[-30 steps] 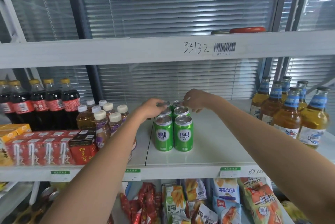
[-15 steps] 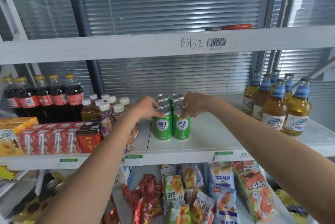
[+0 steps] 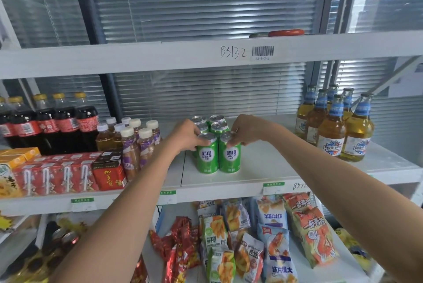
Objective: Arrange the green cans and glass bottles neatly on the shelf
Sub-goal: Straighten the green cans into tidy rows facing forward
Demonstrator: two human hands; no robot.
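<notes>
Several green cans stand in two rows on the white middle shelf (image 3: pixel 263 168). My left hand (image 3: pixel 186 136) grips the rim of the front left green can (image 3: pixel 207 156). My right hand (image 3: pixel 248 130) grips the rim of the front right green can (image 3: pixel 230 156). The two front cans touch side by side. Behind them more green cans (image 3: pixel 218 123) stand in line. A cluster of amber glass bottles (image 3: pixel 332 127) with blue neck labels stands at the shelf's right end, apart from both hands.
Dark cola bottles (image 3: pixel 48 122), small white-capped bottles (image 3: pixel 134 138) and red drink cartons (image 3: pixel 66 172) fill the shelf's left part. Snack bags (image 3: pixel 270 237) lie on the shelf below. The upper shelf board (image 3: pixel 160 56) hangs close above. Bare shelf lies between cans and glass bottles.
Both hands have drawn back from the rear cans to the front pair and now hold their rims. The view has shifted slightly; the shelf sits a little more to the left.
</notes>
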